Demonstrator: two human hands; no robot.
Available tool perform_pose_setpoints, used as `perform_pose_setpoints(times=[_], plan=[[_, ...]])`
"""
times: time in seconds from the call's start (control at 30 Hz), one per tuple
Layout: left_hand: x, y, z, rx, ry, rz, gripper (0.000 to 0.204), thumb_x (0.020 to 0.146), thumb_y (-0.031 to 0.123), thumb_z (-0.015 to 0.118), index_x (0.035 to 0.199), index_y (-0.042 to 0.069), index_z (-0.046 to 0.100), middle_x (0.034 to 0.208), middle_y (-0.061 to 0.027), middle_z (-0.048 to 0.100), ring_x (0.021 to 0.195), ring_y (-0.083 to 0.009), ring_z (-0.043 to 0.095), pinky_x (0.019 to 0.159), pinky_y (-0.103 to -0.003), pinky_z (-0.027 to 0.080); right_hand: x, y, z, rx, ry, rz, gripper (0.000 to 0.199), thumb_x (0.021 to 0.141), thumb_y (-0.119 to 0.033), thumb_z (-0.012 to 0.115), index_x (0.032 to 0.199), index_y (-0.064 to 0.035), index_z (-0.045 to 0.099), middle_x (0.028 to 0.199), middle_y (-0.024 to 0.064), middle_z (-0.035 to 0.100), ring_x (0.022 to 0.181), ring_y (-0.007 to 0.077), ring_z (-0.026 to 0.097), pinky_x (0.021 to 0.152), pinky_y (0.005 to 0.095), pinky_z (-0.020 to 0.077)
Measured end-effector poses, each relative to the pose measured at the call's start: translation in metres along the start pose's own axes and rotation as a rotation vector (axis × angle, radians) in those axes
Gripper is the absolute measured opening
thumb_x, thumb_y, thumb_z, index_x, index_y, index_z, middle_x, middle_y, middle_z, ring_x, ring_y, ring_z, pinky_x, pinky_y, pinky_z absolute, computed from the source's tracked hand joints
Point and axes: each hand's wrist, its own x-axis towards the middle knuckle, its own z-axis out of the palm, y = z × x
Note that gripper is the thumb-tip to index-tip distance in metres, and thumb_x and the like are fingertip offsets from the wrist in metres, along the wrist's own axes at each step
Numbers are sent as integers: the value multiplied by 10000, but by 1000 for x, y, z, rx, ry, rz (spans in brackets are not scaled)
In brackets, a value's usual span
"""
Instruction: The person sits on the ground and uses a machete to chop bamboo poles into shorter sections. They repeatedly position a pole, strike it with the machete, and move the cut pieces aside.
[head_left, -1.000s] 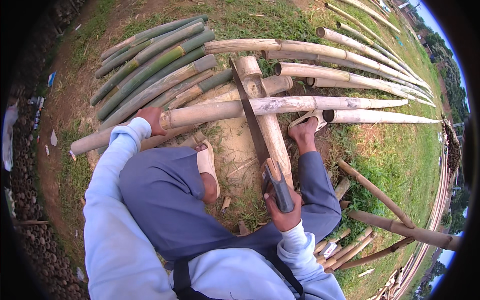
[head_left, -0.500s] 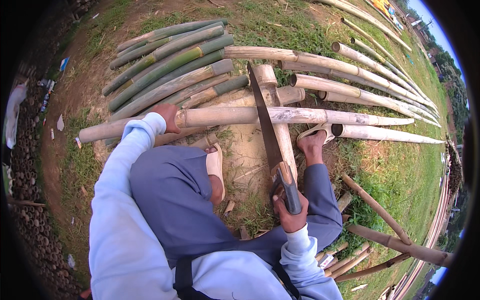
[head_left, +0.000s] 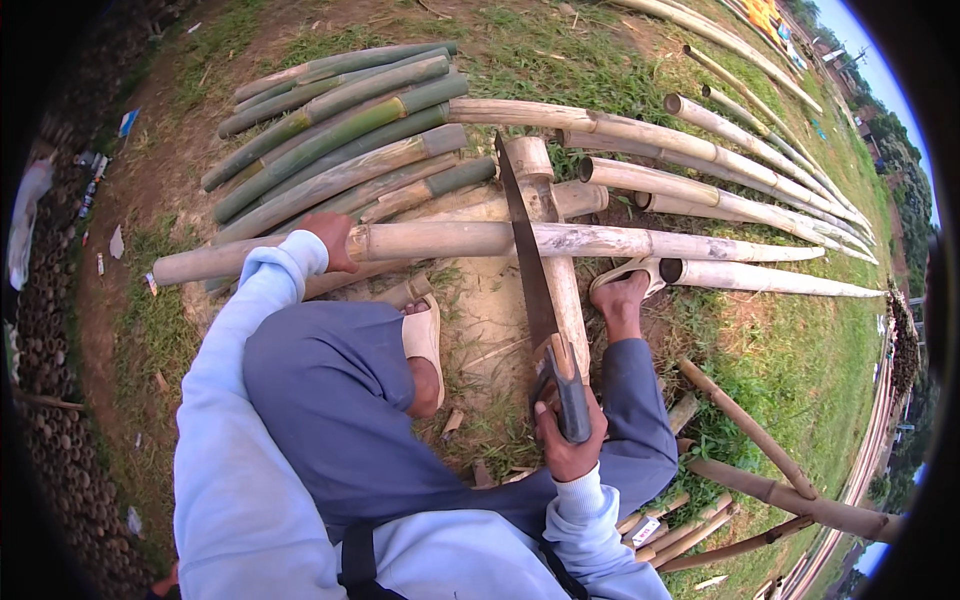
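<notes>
A long pale bamboo pole (head_left: 430, 240) lies crosswise in front of me, over a shorter bamboo post (head_left: 566, 300) that runs away from me. My left hand (head_left: 333, 240) is closed round the pole, left of the cut. In my right hand (head_left: 576, 440) is the handle of a hand saw (head_left: 530, 265). Its dark blade crosses the pole just left of the post, tip pointing away from me. How deep the blade sits in the bamboo I cannot tell. My sandalled feet stand on either side of the post, below the pole.
Cut green bamboo lengths (head_left: 340, 140) are piled at the far left. Several long pale poles (head_left: 720, 145) fan out to the right. A bamboo trestle (head_left: 790, 485) stands at the near right, by short bamboo pieces (head_left: 690, 530). Stacked bamboo (head_left: 70, 470) lines the left edge.
The saw handle and my right hand have come slightly nearer to me and a little left. My left hand keeps its place on the pole. My left foot appears slightly nearer.
</notes>
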Motion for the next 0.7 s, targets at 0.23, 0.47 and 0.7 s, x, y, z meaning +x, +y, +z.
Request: perform_pose_setpoints(times=[0.23,0.47,0.7], plan=[[-1,-6,-4,-25,-46,-2,601,598,417,839,1070,68,710,1025,-227,734,988,-422,692,906,-501,540,-1,2,14,-74,6,-142,217,876,-13,751,1054,14,630,843,59,640,752,121,594,696,281,489],[-5,-3,-2,-41,-19,-17,595,595,416,840,1065,71,717,1038,-227,733,1015,-416,688,917,-506,532,2,1,6,-22,-40,-101,182,890,29,713,1047,10,624,750,-3,564,629,65,506,580,237,424],[-30,-8,2,-6,20,-34,649,631,434,833,1122,31,701,1104,-236,718,1065,-412,678,952,-503,518,-55,-24,-27,52,-88,140,264,876,-2,734,1128,29,659,808,27,631,737,102,575,713,263,479]])
